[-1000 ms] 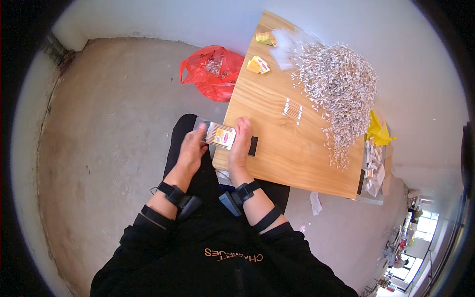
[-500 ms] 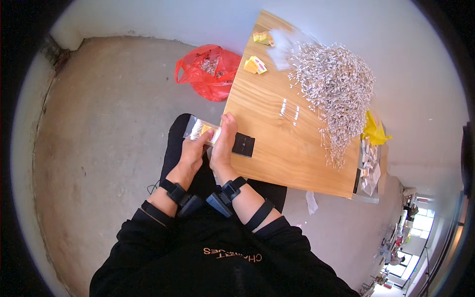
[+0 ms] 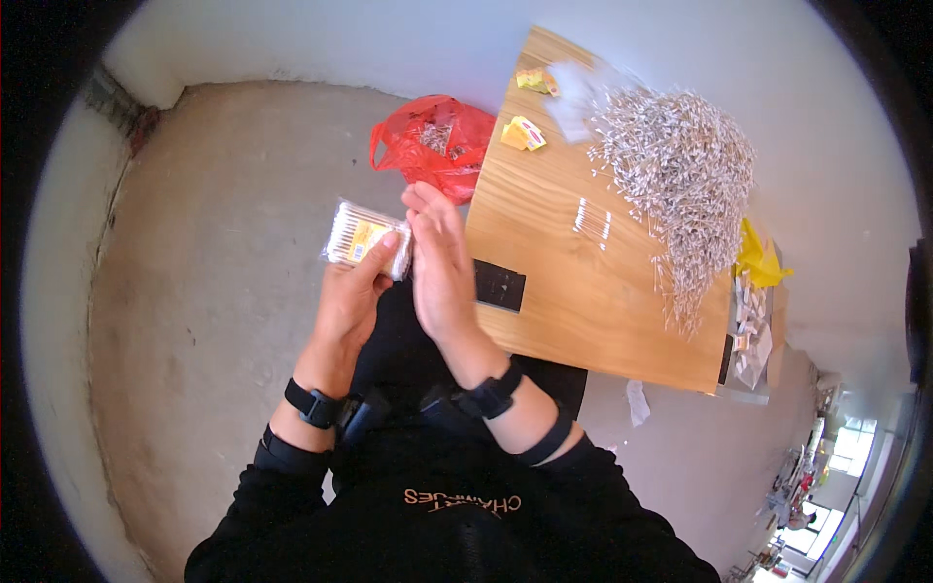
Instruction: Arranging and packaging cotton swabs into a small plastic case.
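A clear plastic pack of cotton swabs (image 3: 342, 233), with a yellow-and-white card inside, is gripped by my left hand (image 3: 348, 299), thumb on its front. My right hand (image 3: 445, 282) is flat, fingers extended, its palm side against or just beside the pack's right end. Both hands are off the table's left edge, over my lap. On the wooden table (image 3: 554, 321), a short row of loose cotton swabs (image 3: 591, 223) lies apart from a large heap of cotton swabs (image 3: 680, 175).
Yellow-and-white cards (image 3: 523, 134) and clear plastic bags (image 3: 571, 107) lie at the table's far end. A black flat block (image 3: 501, 289) sits at the left edge. A red plastic bag (image 3: 457, 170) stands on the floor; a yellow bag (image 3: 760, 257) is at right.
The pack has been raised and tilted more upright in my left hand. My right hand has straightened its fingers along the pack's end. The whole view has shifted slightly.
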Tool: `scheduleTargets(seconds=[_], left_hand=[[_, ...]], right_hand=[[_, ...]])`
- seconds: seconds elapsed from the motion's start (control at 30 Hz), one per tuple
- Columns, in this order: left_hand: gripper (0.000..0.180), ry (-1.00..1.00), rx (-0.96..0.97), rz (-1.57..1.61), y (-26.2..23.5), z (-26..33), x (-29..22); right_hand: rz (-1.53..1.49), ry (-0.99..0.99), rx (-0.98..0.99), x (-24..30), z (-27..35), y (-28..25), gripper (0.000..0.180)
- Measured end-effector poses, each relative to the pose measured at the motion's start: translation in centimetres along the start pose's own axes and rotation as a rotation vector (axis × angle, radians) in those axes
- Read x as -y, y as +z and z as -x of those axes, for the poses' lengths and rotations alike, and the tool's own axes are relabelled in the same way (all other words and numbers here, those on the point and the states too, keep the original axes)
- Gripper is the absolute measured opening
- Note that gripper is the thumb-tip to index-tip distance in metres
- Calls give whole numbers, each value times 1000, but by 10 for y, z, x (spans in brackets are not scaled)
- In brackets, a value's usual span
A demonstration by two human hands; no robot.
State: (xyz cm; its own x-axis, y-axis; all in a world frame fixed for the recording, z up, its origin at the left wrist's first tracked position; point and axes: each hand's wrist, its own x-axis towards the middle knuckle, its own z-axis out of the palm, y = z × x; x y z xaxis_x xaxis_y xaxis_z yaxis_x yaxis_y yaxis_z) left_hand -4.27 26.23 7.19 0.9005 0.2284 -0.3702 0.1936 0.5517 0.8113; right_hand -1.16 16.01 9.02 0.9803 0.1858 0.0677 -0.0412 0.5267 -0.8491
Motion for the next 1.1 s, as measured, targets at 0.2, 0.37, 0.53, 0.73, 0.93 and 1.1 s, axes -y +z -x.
scheduleTargets(seconds=[0.2,0.37,0.53,0.73,0.93,1.1], left_hand=[[21,-283,226,207,12,22,-5],[22,-390,332,158,31,26,5],[22,-431,302,195,42,30,18],[20,-359,293,113,51,37,16],[23,-357,270,136,59,41,15],[24,-341,280,173,59,39,14]], right_hand=[[370,222,214,53,17,-56,31],[385,198,180,63,29,-84,17],[443,64,-46,58,48,-80,15],[503,-100,-31,72,50,-81,12],[543,-179,-87,68,55,-84,11],[469,-122,-165,70,60,-77,17]])
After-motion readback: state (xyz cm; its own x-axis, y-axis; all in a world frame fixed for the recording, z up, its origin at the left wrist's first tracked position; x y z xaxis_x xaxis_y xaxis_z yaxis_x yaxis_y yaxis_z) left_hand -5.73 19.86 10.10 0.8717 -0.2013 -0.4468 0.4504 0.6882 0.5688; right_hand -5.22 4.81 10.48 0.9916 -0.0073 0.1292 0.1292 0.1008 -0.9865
